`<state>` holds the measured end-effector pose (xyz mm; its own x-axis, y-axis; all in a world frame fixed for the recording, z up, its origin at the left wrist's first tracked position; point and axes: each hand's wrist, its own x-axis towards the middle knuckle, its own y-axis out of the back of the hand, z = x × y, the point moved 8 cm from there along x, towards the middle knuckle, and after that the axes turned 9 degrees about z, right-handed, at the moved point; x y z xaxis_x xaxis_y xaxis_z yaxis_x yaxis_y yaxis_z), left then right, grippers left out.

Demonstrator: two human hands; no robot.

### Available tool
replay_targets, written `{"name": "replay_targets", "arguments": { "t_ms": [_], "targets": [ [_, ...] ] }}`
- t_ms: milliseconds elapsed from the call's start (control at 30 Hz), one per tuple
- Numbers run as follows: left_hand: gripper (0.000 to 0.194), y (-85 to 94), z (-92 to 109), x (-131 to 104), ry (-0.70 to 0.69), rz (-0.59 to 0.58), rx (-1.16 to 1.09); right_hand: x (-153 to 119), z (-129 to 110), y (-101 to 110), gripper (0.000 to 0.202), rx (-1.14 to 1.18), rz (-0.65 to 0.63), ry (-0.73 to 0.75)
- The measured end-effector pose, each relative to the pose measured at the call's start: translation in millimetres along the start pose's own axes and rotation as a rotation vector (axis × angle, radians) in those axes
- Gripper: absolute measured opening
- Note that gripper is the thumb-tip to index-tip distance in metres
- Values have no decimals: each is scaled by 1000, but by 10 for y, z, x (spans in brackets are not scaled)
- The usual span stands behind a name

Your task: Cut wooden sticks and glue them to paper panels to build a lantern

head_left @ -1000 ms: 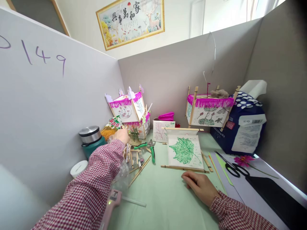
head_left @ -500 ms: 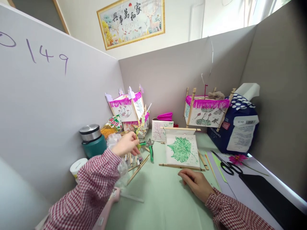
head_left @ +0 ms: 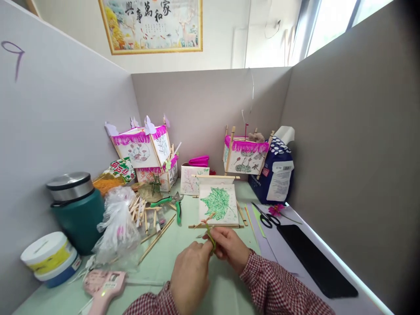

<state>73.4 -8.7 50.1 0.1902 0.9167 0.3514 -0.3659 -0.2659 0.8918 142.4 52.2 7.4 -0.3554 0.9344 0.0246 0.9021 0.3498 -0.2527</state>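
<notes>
In front of me both hands meet over a small yellow-green strip (head_left: 213, 243) with thin brownish ends sticking up; its exact kind is unclear. My left hand (head_left: 193, 271) is closed at its lower part, the fingertips partly hidden. My right hand (head_left: 229, 247) pinches it from the other side. Just beyond the fingers stands a white panel with a green leaf print (head_left: 218, 204), framed by thin wooden sticks. Green-handled pliers (head_left: 170, 201) lie left of the panel. Black scissors (head_left: 267, 217) rest to its right.
Two paper lanterns with pink fringe, one left (head_left: 139, 151) and one right (head_left: 246, 157), stand at the back. At left are a teal flask (head_left: 78, 218), white tub (head_left: 49, 253), plastic bag (head_left: 118, 223) and pink glue gun (head_left: 106, 284). A black slab (head_left: 315, 258) lies right.
My left hand has come back from the pile at the left to the middle, bringing the yellow-green strip. My right hand has joined it there. The view has turned right.
</notes>
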Motion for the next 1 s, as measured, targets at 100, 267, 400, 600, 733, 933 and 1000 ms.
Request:
{"name": "replay_targets", "arguments": {
  "t_ms": [100,267,400,600,733,933,1000],
  "targets": [
    [29,-49,-61,-29,41,-34,-178,-38,46,-82,30,45,-100,-49],
    [26,-50,-64,-77,24,30,-272,-95,13,-138,24,188,-100,-53],
    [29,-93,-123,-140,28,61,-159,-168,70,-191,31,280,-120,-158],
    [34,-56,-71,-190,-1,94,-62,-174,122,-191,33,254,-124,-218],
    [35,-19,-98,-181,154,138,4,-128,144,-144,33,206,38,-183],
    [37,-53,-229,-165,343,177,-95,-192,-1,-147,36,64,354,-23],
    [39,-64,-269,-159,383,200,-198,-220,-62,-164,35,56,429,34]
  ]
}}
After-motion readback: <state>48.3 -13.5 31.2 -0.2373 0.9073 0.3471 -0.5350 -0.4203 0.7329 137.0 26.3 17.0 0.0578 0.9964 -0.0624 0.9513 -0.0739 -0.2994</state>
